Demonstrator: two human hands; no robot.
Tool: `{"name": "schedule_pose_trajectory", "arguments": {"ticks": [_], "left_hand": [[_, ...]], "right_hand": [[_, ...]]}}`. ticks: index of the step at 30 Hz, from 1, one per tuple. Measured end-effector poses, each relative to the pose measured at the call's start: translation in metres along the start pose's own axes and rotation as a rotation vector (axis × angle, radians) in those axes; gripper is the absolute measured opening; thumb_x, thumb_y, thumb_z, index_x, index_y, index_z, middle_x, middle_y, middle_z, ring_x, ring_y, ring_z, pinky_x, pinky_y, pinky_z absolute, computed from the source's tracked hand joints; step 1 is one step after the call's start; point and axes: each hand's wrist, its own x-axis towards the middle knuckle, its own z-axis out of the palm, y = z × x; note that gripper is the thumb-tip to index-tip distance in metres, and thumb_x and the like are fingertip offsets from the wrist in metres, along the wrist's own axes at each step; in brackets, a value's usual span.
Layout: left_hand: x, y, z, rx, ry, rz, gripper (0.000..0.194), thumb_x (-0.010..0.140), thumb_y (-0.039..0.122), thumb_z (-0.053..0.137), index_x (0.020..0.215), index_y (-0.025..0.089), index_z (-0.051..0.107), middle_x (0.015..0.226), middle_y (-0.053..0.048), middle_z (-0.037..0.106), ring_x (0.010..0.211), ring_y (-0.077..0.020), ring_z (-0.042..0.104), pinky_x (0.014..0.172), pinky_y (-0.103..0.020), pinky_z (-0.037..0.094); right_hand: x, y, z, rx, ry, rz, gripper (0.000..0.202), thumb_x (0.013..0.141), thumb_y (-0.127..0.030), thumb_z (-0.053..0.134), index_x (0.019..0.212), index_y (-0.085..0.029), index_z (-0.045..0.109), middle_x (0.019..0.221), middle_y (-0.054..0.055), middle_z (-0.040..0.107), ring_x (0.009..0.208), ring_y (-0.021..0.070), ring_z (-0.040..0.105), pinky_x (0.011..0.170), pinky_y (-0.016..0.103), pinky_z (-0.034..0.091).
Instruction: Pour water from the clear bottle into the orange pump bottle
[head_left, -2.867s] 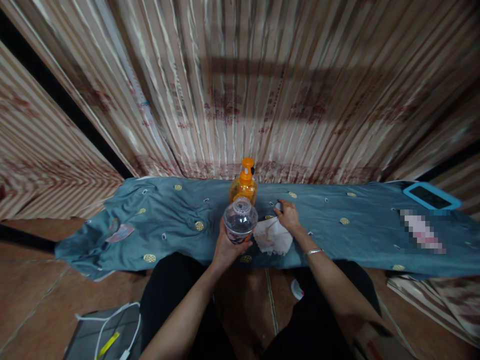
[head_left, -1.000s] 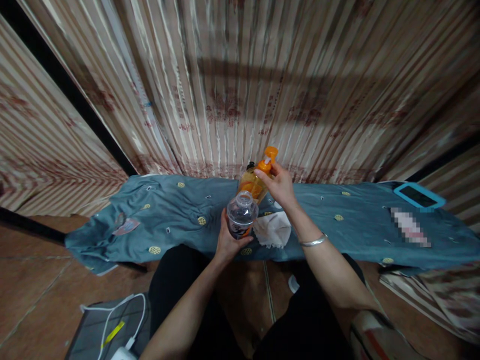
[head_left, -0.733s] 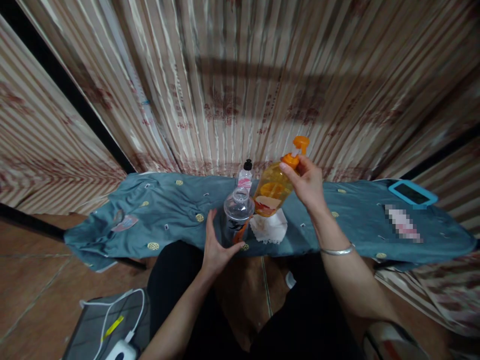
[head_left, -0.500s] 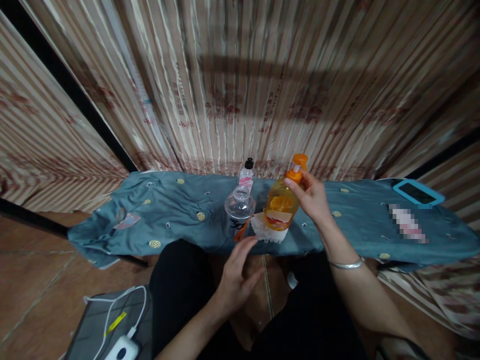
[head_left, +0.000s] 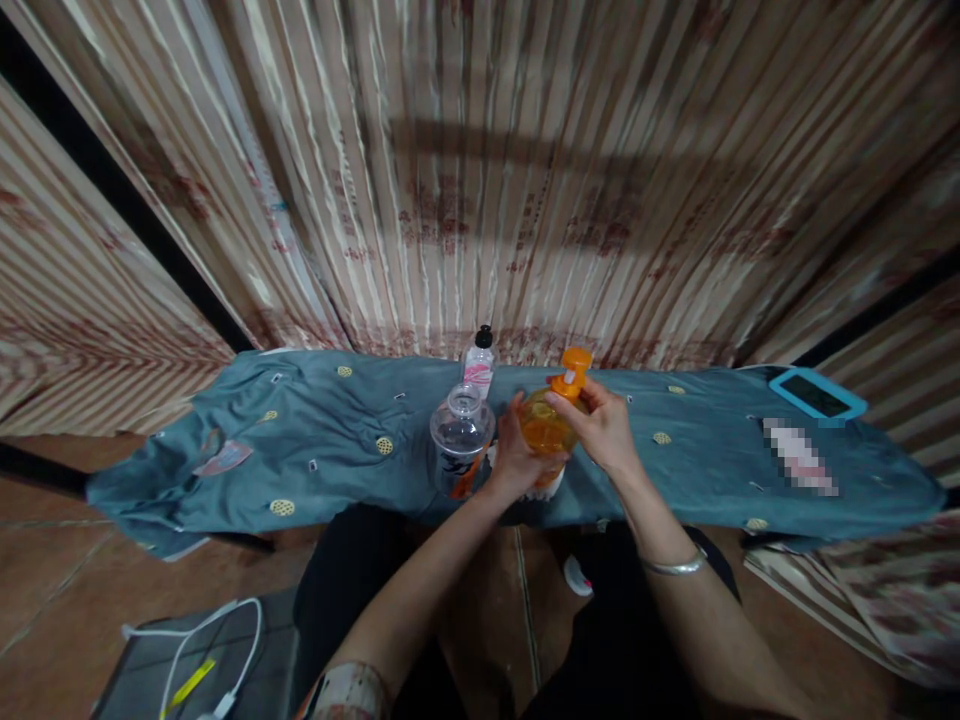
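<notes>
**Left hand (head_left: 517, 455) and right hand (head_left: 606, 425) grip a see-through amber plastic bottle with an orange pump top (head_left: 544, 425)**

A long bench draped in teal patterned cloth (head_left: 337, 405) crosses mid-frame, its near edge just below the bottle, its far edge along a striped beige curtain (head_left: 465, 150). Room rightward runs to a flat blue-framed panel (head_left: 817, 395) at the frame's right; leftward, a clear plastic bottle with black-and-orange print (head_left: 459, 435) stands just beside the left hand.

The amber bottle is right of centre, nearly upright. The left hand wraps its body; the right thumb and fingers pinch its neck.

Its lower front is largely hidden by the left hand; it seems to rest on a white frilly-edged cloth (head_left: 547, 492), mostly covered. A pink-and-white object (head_left: 799, 455) at right is blurred into blocks.
</notes>
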Motion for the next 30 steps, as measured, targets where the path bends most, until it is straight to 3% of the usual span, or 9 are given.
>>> {"name": "schedule_pose_trajectory", "arguments": {"ticks": [4, 9, 11, 13, 17, 22, 24, 28, 30], "left_hand": [[0.005, -0.001, -0.001, 0.004, 0.015, -0.021, 0.087, 0.050, 0.031, 0.102, 0.124, 0.022, 0.058, 0.125, -0.011, 0.068, 0.125, -0.0369, 0.062, 0.112, -0.056, 0.049], [0.004, 0.002, 0.003, -0.049, -0.013, -0.039, 0.086, 0.053, 0.028, 0.100, 0.127, 0.023, 0.056, 0.129, -0.008, 0.069, 0.122, -0.0327, 0.066, 0.109, -0.051, 0.051], [0.002, 0.004, 0.005, -0.050, -0.024, -0.023, 0.086, 0.055, 0.030, 0.100, 0.128, 0.024, 0.055, 0.130, -0.008, 0.069, 0.123, -0.0321, 0.067, 0.110, -0.051, 0.051], [0.000, 0.004, 0.007, -0.037, -0.005, -0.011, 0.088, 0.055, 0.032, 0.101, 0.130, 0.024, 0.054, 0.132, -0.009, 0.067, 0.125, -0.0332, 0.065, 0.111, -0.051, 0.050], [-0.003, 0.002, 0.009, -0.026, 0.014, 0.000, 0.090, 0.059, 0.031, 0.099, 0.134, 0.021, 0.051, 0.136, -0.014, 0.064, 0.130, -0.0360, 0.062, 0.115, -0.055, 0.047], [-0.007, -0.001, 0.001, -0.022, -0.039, 0.047, 0.084, 0.067, 0.030, 0.095, 0.138, 0.023, 0.050, 0.141, -0.015, 0.062, 0.135, -0.0380, 0.059, 0.120, -0.059, 0.044], [-0.010, -0.002, -0.001, -0.018, -0.063, 0.060, 0.084, 0.071, 0.032, 0.091, 0.142, 0.023, 0.048, 0.147, -0.015, 0.059, 0.141, -0.0378, 0.056, 0.123, -0.059, 0.041], [-0.016, -0.005, -0.001, -0.009, -0.078, 0.087, 0.092, 0.076, 0.041, 0.087, 0.152, 0.022, 0.039, 0.160, -0.018, 0.048, 0.151, -0.0392, 0.047, 0.127, -0.060, 0.037], [-0.019, -0.008, -0.002, -0.011, -0.080, 0.101, 0.093, 0.078, 0.045, 0.085, 0.154, 0.021, 0.037, 0.164, -0.020, 0.044, 0.152, -0.0403, 0.045, 0.127, -0.060, 0.037]], "right_hand": [[0.004, 0.002, -0.008, 0.115, -0.126, 0.022, 0.058, 0.081, -0.068, 0.080, 0.108, -0.017, 0.072, 0.103, 0.007, 0.074, 0.091, 0.0197, 0.068, 0.090, 0.041, 0.056], [0.012, -0.001, -0.022, 0.200, -0.288, 0.046, 0.061, 0.080, -0.068, 0.081, 0.112, -0.017, 0.073, 0.111, 0.010, 0.074, 0.099, 0.0218, 0.071, 0.094, 0.044, 0.057], [0.012, -0.001, -0.023, 0.198, -0.257, 0.039, 0.063, 0.077, -0.067, 0.084, 0.114, -0.017, 0.072, 0.116, 0.010, 0.073, 0.104, 0.0233, 0.070, 0.099, 0.047, 0.055], [0.012, 0.001, -0.020, 0.180, -0.144, 0.024, 0.066, 0.070, -0.063, 0.090, 0.114, -0.018, 0.069, 0.117, 0.009, 0.072, 0.107, 0.0246, 0.068, 0.103, 0.049, 0.052], [0.007, 0.005, -0.013, 0.147, 0.064, 0.001, 0.058, 0.065, -0.056, 0.094, 0.098, -0.018, 0.064, 0.102, 0.004, 0.069, 0.099, 0.0231, 0.065, 0.104, 0.050, 0.048], [0.001, -0.005, -0.016, 0.208, -0.109, 0.014, 0.054, 0.082, -0.064, 0.080, 0.106, -0.018, 0.070, 0.109, 0.008, 0.071, 0.101, 0.0223, 0.067, 0.099, 0.046, 0.052], [-0.001, -0.009, -0.018, 0.222, -0.149, 0.025, 0.059, 0.081, -0.065, 0.081, 0.113, -0.018, 0.070, 0.115, 0.009, 0.071, 0.106, 0.0232, 0.067, 0.100, 0.045, 0.053], [-0.003, -0.006, -0.014, 0.192, -0.031, 0.052, 0.067, 0.067, -0.058, 0.093, 0.112, -0.019, 0.063, 0.111, 0.007, 0.070, 0.099, 0.0227, 0.067, 0.094, 0.044, 0.056], [-0.005, -0.003, -0.012, 0.160, 0.002, 0.065, 0.061, 0.068, -0.056, 0.092, 0.106, -0.019, 0.062, 0.107, 0.006, 0.070, 0.095, 0.0218, 0.066, 0.091, 0.043, 0.056]]}}
